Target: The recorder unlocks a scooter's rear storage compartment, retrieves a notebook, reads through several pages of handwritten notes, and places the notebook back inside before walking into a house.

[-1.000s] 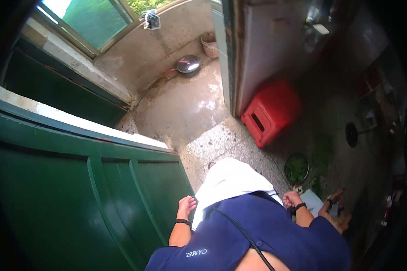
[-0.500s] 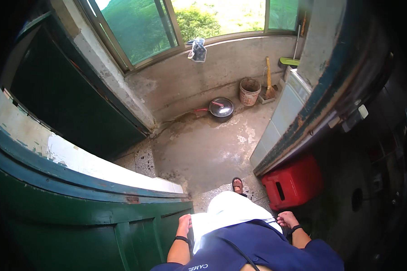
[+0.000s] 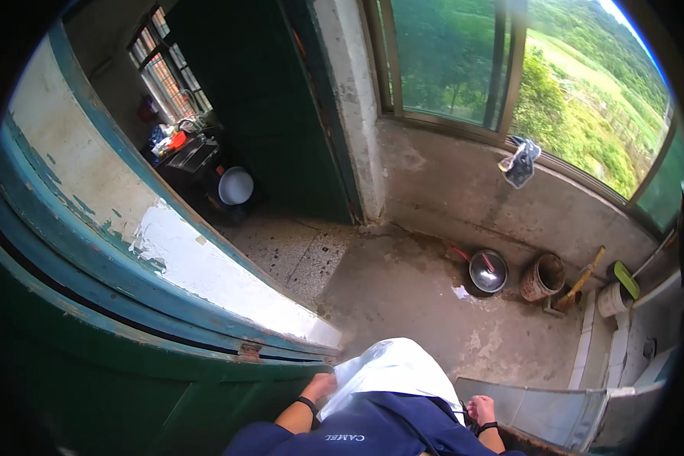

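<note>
My left hand hangs by my side, its fingers loosely curled, next to the edge of the white garment I have on and close to the green door. No object shows in it. On the other side, my right hand is also curled, beside the garment and near a low tiled wall. Nothing can be made out in its fingers. Both wrists carry dark bands.
Ahead on the concrete floor stand a lidded pan, a dirty bucket and a yellow-handled broom. A cloth hangs at the window sill. Through the left doorway, a white basin shows near a sink counter.
My view has turned left and moved forward through the doorway. The room on the left has come into sight, and the red stool has left the view. Both hands stay low at my sides.
</note>
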The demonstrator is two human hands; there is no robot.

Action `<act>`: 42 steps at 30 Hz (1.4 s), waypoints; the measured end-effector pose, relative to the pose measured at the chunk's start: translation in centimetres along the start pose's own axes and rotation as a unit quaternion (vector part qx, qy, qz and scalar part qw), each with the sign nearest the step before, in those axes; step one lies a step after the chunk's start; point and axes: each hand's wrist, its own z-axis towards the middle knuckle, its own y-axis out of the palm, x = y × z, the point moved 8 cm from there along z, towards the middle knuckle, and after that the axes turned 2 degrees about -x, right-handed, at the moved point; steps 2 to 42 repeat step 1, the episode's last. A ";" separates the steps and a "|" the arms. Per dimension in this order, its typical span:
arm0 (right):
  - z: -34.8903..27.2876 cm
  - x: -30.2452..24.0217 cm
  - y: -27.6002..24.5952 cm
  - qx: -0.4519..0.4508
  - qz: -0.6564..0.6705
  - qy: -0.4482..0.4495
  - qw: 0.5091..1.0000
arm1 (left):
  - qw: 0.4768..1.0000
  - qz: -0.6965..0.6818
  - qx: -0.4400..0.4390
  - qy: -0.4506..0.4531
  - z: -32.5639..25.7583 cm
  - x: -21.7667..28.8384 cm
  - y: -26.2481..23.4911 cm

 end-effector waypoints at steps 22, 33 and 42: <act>1.0 -3.2 0.9 0.008 -0.031 0.002 0.999 | 0.999 -0.031 0.015 0.001 -0.6 1.4 -1.5; 1.0 -3.2 0.9 0.008 -0.031 0.002 0.999 | 0.999 -0.031 0.015 0.001 -0.6 1.4 -1.5; 1.0 -3.2 0.9 0.008 -0.031 0.002 0.999 | 0.999 -0.031 0.015 0.001 -0.6 1.4 -1.5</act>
